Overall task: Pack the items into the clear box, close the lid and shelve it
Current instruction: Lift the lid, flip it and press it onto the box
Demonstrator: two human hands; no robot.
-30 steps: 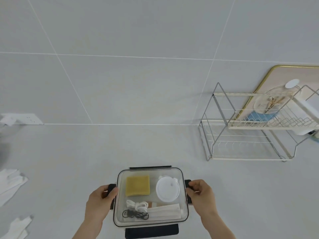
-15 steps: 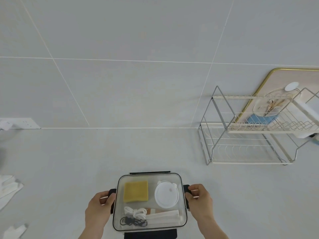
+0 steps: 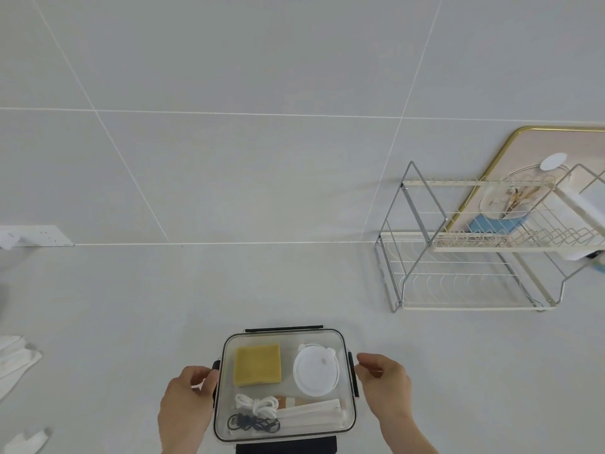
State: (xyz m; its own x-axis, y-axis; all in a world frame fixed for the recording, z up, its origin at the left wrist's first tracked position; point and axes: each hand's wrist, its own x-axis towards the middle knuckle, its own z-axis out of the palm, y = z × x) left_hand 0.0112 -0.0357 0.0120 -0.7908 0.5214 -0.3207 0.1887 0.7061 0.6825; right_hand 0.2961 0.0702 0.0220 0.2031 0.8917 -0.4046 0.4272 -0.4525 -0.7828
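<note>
the clear plastic box with black side latches (image 3: 284,385) sits on the pale grey surface (image 3: 131,322) at the near edge, lid on, packed with a yellow square sponge (image 3: 257,364), a round white lidded cup (image 3: 316,373), a coiled white cord (image 3: 257,404), a black cord (image 3: 253,424) and flat white packets (image 3: 311,416). packing looks finished, so the step in hand seems to be securing the side latches. the left hand (image 3: 186,407) has its fingers curled against the left latch; the right hand (image 3: 381,385) is loosely curled just beside the right latch, and i cannot tell whether it touches. next, both latches likely need pressing flat, then a two-handed lift toward the two-tier wire rack (image 3: 474,257), well apart to the right. no writing or brand is readable anywhere.
</note>
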